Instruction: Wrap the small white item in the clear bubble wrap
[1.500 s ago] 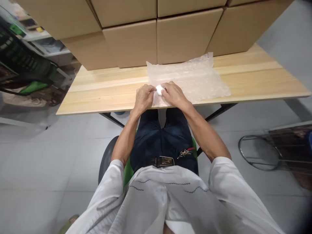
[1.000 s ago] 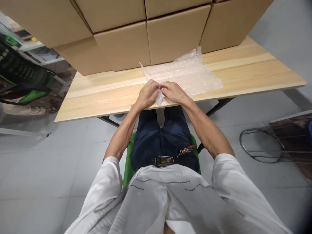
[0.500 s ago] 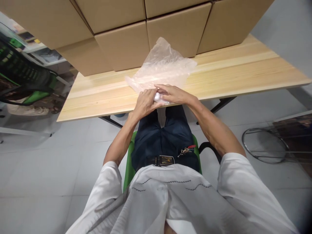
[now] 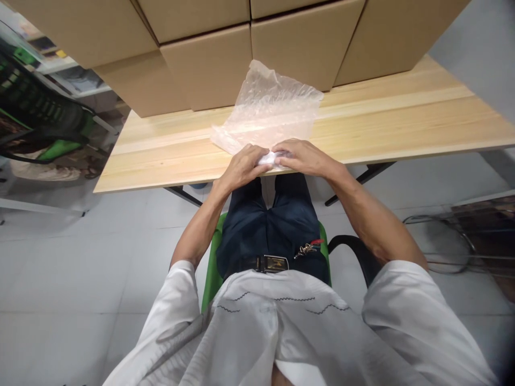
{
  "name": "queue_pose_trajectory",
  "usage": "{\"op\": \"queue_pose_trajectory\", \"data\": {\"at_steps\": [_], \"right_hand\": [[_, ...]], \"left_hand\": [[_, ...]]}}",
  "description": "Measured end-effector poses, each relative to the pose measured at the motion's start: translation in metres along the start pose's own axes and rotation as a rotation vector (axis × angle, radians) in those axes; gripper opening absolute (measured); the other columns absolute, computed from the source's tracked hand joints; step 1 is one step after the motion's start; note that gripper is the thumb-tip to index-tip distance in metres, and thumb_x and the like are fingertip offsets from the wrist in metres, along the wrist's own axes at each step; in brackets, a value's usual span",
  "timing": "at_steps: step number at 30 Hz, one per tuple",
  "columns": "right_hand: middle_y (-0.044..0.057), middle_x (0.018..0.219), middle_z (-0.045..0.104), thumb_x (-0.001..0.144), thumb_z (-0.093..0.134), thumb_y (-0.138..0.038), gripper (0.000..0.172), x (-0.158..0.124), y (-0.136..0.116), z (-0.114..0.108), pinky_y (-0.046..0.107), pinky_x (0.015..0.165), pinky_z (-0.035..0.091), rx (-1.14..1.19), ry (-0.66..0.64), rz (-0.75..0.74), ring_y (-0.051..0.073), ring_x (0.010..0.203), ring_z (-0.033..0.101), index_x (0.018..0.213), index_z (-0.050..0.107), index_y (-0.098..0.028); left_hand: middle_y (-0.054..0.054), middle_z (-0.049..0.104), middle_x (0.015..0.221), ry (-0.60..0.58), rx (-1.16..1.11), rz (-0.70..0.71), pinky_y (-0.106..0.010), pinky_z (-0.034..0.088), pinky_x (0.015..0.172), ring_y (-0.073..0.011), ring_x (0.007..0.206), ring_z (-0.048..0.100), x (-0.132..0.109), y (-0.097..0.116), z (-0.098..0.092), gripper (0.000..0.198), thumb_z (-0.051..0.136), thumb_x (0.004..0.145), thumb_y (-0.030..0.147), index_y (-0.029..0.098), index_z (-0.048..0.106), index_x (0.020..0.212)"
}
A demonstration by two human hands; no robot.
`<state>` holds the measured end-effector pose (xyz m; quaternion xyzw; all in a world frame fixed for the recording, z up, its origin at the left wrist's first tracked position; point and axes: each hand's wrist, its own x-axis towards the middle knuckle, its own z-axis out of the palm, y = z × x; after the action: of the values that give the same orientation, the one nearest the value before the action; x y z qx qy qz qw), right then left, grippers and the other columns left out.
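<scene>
A crinkled sheet of translucent bubble wrap (image 4: 277, 110) lies on the wooden table, its far corner up against the cardboard boxes. At the table's near edge a small white object (image 4: 269, 158) sits in the near end of the sheet, partly covered by film; its kind cannot be made out. My left hand (image 4: 246, 165) is curled round the left end of this bundle, thumb in front and fingers behind. On the right end my right hand (image 4: 301, 156) grips it the same way. The fingertips of both hands nearly meet over it.
Large cardboard boxes (image 4: 209, 69) are stacked along the back of the wooden table (image 4: 402, 118). A green and black chair (image 4: 44, 107) stands at the left. At the lower right is a metal ring-shaped frame (image 4: 469, 241) near the floor.
My right hand has shifted right, off the left fingers, and now holds the bundle's right end. The white object shows more film over it. The camera view has shifted slightly.
</scene>
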<state>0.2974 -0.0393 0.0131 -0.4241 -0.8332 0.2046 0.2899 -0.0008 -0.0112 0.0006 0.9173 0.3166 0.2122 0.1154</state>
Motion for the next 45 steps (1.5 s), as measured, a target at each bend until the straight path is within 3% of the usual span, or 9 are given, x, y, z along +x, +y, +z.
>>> {"op": "queue_pose_trajectory", "data": {"at_steps": [4,14,18,24,29,33,36,40,45], "right_hand": [[0.018,0.143,0.093,0.113,0.065,-0.050,0.043,-0.009,0.004,0.001,0.056,0.117,0.063,-0.052,0.032,0.027,0.042,0.131,0.084,0.130,0.092,-0.022],[0.013,0.120,0.094,0.104,0.069,-0.037,0.018,-0.030,0.010,-0.008,0.047,0.100,0.061,-0.031,0.219,0.192,0.036,0.110,0.082,0.102,0.083,-0.025],[0.011,0.101,0.088,0.104,0.067,-0.035,0.018,-0.029,0.016,-0.005,0.048,0.095,0.060,-0.107,0.298,0.253,0.036,0.102,0.079,0.101,0.082,-0.026],[0.012,0.097,0.087,0.109,0.060,-0.039,0.026,-0.030,0.029,0.002,0.055,0.098,0.065,-0.156,0.411,0.250,0.040,0.102,0.081,0.111,0.084,-0.028],[0.015,0.115,0.091,0.115,0.059,-0.045,0.032,-0.042,0.030,0.001,0.063,0.112,0.068,-0.153,0.434,0.241,0.044,0.118,0.082,0.124,0.085,-0.029],[0.018,0.158,0.084,0.120,0.056,-0.051,0.045,-0.055,0.008,0.001,0.078,0.139,0.054,-0.196,0.477,0.140,0.049,0.157,0.071,0.149,0.082,-0.029],[0.019,0.165,0.081,0.124,0.054,-0.052,0.046,-0.057,-0.011,0.012,0.081,0.143,0.050,-0.238,0.416,0.015,0.050,0.162,0.069,0.150,0.083,-0.029],[0.019,0.160,0.084,0.127,0.047,-0.048,0.046,-0.050,-0.016,0.030,0.076,0.133,0.061,-0.240,0.238,-0.075,0.047,0.156,0.074,0.143,0.087,-0.030],[0.023,0.168,0.082,0.127,0.049,-0.044,0.053,-0.044,-0.006,0.032,0.077,0.134,0.062,-0.246,0.219,-0.065,0.048,0.160,0.073,0.162,0.083,-0.025]], "left_hand": [[-0.016,0.089,0.143,-0.005,-0.022,-0.024,-0.057,0.063,0.127,-0.0392,0.136,0.081,0.011,0.006,0.003,0.055,0.069,0.124,0.068,0.023,0.085,0.152],[-0.016,0.089,0.150,-0.020,-0.117,-0.035,-0.051,0.064,0.126,-0.0342,0.138,0.082,0.033,0.017,0.007,0.048,0.061,0.125,0.051,0.019,0.085,0.152],[-0.014,0.089,0.144,-0.027,-0.127,-0.061,-0.049,0.066,0.119,-0.0324,0.130,0.083,0.046,0.022,0.005,0.039,0.063,0.120,0.041,0.021,0.086,0.143],[-0.011,0.090,0.123,-0.047,-0.130,-0.086,-0.047,0.065,0.107,-0.0302,0.113,0.080,0.065,0.035,0.003,0.028,0.061,0.114,0.031,0.023,0.086,0.120],[-0.009,0.086,0.102,-0.043,-0.134,-0.084,-0.043,0.060,0.095,-0.0281,0.100,0.076,0.080,0.035,0.010,0.023,0.065,0.114,0.035,0.023,0.084,0.107],[-0.007,0.078,0.086,-0.031,-0.135,-0.091,-0.042,0.056,0.087,-0.0272,0.092,0.071,0.088,0.030,0.017,0.037,0.067,0.117,0.046,0.024,0.079,0.090],[-0.005,0.074,0.080,-0.027,-0.153,-0.126,-0.040,0.055,0.085,-0.0251,0.087,0.068,0.092,0.026,0.021,0.043,0.066,0.118,0.049,0.023,0.078,0.086],[-0.007,0.081,0.090,-0.017,-0.133,-0.164,-0.042,0.060,0.092,-0.0264,0.093,0.072,0.098,0.018,0.024,0.030,0.066,0.115,0.037,0.022,0.083,0.095],[-0.014,0.091,0.113,-0.017,-0.086,-0.154,-0.047,0.065,0.108,-0.0328,0.111,0.081,0.112,0.005,0.029,0.029,0.065,0.113,0.028,0.020,0.090,0.124]]}}
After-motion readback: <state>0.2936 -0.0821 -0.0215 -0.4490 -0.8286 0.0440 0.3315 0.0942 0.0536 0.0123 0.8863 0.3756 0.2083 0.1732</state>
